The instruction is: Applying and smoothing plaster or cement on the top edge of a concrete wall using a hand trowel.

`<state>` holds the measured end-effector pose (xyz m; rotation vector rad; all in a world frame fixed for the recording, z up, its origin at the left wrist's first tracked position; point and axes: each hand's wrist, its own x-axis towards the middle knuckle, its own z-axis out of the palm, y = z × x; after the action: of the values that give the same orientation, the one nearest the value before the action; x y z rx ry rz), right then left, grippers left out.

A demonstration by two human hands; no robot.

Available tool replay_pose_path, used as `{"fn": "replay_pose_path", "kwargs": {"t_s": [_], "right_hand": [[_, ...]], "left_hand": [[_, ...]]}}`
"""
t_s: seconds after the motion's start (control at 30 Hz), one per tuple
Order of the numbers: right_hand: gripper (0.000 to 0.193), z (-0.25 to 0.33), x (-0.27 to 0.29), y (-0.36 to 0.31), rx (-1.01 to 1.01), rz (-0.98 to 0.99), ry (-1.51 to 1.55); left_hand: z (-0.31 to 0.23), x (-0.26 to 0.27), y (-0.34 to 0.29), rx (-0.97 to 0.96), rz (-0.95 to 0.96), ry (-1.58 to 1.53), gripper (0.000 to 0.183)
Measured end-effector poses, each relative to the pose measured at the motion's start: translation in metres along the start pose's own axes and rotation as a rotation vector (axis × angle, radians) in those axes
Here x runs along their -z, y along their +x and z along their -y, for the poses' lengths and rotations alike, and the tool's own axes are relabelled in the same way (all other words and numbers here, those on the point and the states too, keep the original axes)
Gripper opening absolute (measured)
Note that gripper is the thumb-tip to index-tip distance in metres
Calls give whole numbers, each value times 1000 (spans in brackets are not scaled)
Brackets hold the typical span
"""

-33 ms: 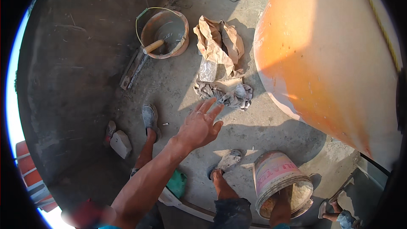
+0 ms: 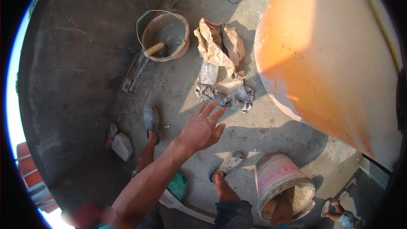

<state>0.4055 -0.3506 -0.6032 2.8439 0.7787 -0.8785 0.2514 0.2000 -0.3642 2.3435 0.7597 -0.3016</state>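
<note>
My left hand point(image 2: 202, 127) reaches out over the concrete floor, fingers spread, holding nothing. Just beyond its fingertips in the picture lies a crumpled grey cloth point(image 2: 237, 99); no contact shows. My right forearm point(image 2: 282, 213) goes into the mouth of a tilted pink-and-white plastic bucket point(image 2: 275, 171) at the lower right. The inside of that bucket is coated with pale yellowish material. The fingers of my right hand are hidden in there, so whether they grip anything does not show.
An orange bucket point(image 2: 185, 44) of greyish liquid with a wooden-handled tool stands far left, beside a long straight bar point(image 2: 135, 71). Torn brown paper point(image 2: 214, 44) and a clear plastic bottle point(image 2: 208, 73) lie mid-floor. A large orange rounded surface point(image 2: 305, 59) bulges at right; a dark wall point(image 2: 72, 80) rises left.
The whole scene sits very slightly lower and further right in the picture. Both arms otherwise keep their places, with the right one still inside the bucket.
</note>
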Motion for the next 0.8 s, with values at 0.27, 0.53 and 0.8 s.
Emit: {"fn": "replay_pose_path", "kwargs": {"t_s": [0.27, 0.53, 0.8], "right_hand": [[36, -13, -38, -61, -428, 447, 214], [46, 26, 118, -178, -541, 358, -41], [48, 103, 255, -334, -831, 262, -17]], "left_hand": [[13, -16, -21, 48, 262, 82, 48], [38, 48, -81, 167, 416, -59, 47], [44, 208, -126, 57, 375, -105, 47]]}}
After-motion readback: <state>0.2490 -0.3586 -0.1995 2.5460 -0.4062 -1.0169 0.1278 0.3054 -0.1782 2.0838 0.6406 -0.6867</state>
